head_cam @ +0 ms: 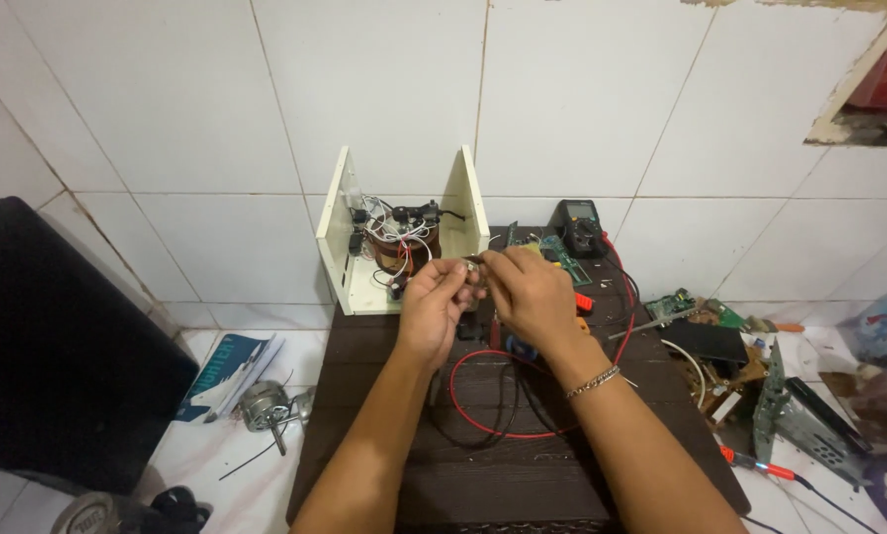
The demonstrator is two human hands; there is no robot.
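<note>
My left hand (432, 302) and my right hand (526, 292) meet above a dark wooden table (523, 465), fingertips pinched together on a small metallic part (471, 265) that is mostly hidden by the fingers. Just behind them stands an open cream metal chassis (350, 237) with a copper-wound coil (404, 252) and red, white and black wires inside. A green circuit board (560, 255) lies behind my right hand. A red wire (473, 420) and black wires loop on the table under my wrists. My right wrist wears a thin bracelet (593, 382).
A black multimeter (580, 225) leans at the tiled wall. Circuit boards, a black box and metal brackets (790, 410) clutter the floor at right, with a red-handled tool (760, 465). At left lie a booklet (228, 371), a small motor (264, 405) and a black bag (58, 346).
</note>
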